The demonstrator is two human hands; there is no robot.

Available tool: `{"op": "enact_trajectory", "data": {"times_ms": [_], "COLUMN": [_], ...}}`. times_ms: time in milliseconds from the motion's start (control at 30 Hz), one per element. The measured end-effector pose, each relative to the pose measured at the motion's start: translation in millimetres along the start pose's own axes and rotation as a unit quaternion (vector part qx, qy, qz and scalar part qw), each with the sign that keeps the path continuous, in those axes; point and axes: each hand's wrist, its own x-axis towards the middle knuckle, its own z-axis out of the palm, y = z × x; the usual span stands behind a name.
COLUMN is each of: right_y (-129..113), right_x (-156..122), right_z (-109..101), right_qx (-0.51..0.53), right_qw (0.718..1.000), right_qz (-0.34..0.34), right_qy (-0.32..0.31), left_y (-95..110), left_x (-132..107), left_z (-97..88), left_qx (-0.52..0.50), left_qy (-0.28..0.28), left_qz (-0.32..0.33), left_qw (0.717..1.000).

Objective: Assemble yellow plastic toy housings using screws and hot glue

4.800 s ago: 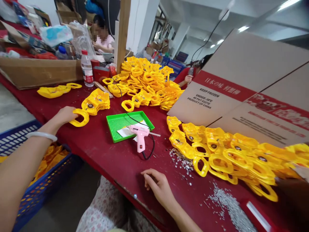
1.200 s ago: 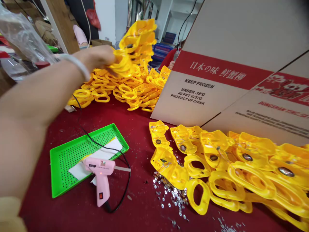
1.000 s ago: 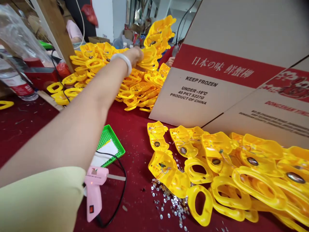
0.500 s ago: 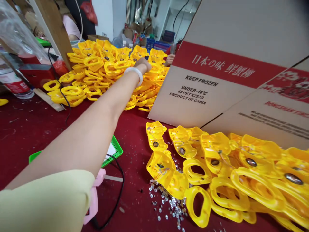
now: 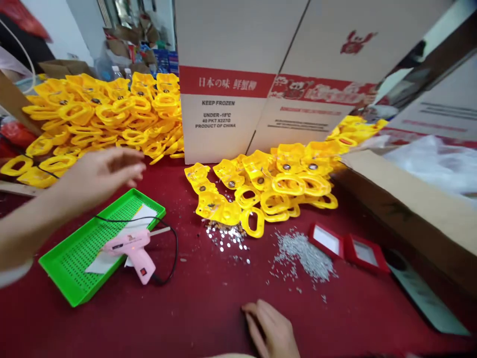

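Observation:
My left hand (image 5: 112, 168) hovers above the table between the far-left pile of yellow plastic shells (image 5: 112, 109) and a green perforated tray (image 5: 74, 263). Its fingers are loosely bent and apart, with nothing visible in them. A pink glue gun (image 5: 134, 251) lies over the tray's right edge, partly on white paper (image 5: 102, 261). At the front edge of the table my right hand (image 5: 272, 328) rests with curled fingers close together. No object shows at its fingertips, though its palm is hidden. Beyond it lie a heap of small silvery screws (image 5: 307, 256) and scattered shiny discs (image 5: 227, 236).
A tall carton (image 5: 219, 141) stands at the back. More yellow shells (image 5: 286, 184), several with round metal parts, are heaped in front of it. Two red-framed pieces (image 5: 367, 253) lie right of the screws, near an open cardboard box (image 5: 421, 204). A black cord (image 5: 175, 253) loops beside the glue gun.
My left hand has drawn back from the far yellow pile toward me. The view has swung right, bringing my right hand, the screws and the whole glue gun into sight.

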Motion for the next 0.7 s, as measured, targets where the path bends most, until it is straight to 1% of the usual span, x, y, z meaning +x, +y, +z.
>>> {"op": "enact_trajectory", "data": {"times_ms": [33, 67, 100, 167, 233, 267, 300, 333, 367, 400, 467, 533, 567, 633, 700], "right_y": [-1, -3, -4, -8, -7, -5, -1, 4, 10, 17, 31, 44, 50, 61, 71], "right_x": [0, 1, 2, 8, 22, 32, 45, 60, 76, 92, 125, 151, 162, 177, 186], "right_z": [-1, -3, -6, -11, -18, -22, -26, -29, -32, -34, -33, -29, -26, -21, -18], "right_qx": [0.002, 0.007, 0.012, 0.027, 0.024, 0.0, -0.042, -0.097, -0.125, -0.145, -0.189, -0.234, -0.253, -0.282, -0.305], "right_qw": [1.0, 1.0, 1.0, 0.999, 0.998, 0.998, 0.997, 0.99, 0.985, 0.981, 0.971, 0.958, 0.951, 0.939, 0.928], "right_qz": [0.007, 0.015, 0.023, 0.04, 0.048, 0.053, 0.066, 0.1, 0.119, 0.13, 0.147, 0.161, 0.164, 0.159, 0.147], "right_qy": [0.0, 0.002, 0.004, -0.002, 0.014, 0.021, 0.022, 0.008, 0.004, 0.001, -0.016, -0.046, -0.067, -0.114, -0.155], "left_y": [1, 1, 0, -4, -11, -14, -17, -20, -22, -25, -28, -31, -32, -32, -32], "left_x": [-37, -73, -108, -169, -215, -232, -245, -255, -262, -267, -272, -274, -275, -275, -275], "left_z": [4.6, 13.1, 25.4, 59.0, 98.0, 116.8, 134.0, 149.0, 161.3, 170.8, 182.1, 185.8, 185.9, 184.8, 183.6], "left_qx": [-0.008, -0.024, -0.042, -0.114, -0.199, -0.231, -0.262, -0.291, -0.313, -0.329, -0.349, -0.357, -0.358, -0.355, -0.352], "left_qy": [-0.027, -0.03, -0.077, -0.119, -0.175, -0.191, -0.191, -0.179, -0.159, -0.13, -0.068, -0.024, -0.015, -0.018, -0.032], "left_qz": [0.019, 0.027, 0.018, -0.013, -0.035, -0.049, -0.067, -0.083, -0.099, -0.112, -0.129, -0.137, -0.137, -0.136, -0.135], "left_qw": [0.999, 0.999, 0.996, 0.986, 0.964, 0.953, 0.944, 0.936, 0.931, 0.929, 0.926, 0.924, 0.923, 0.925, 0.926]}}
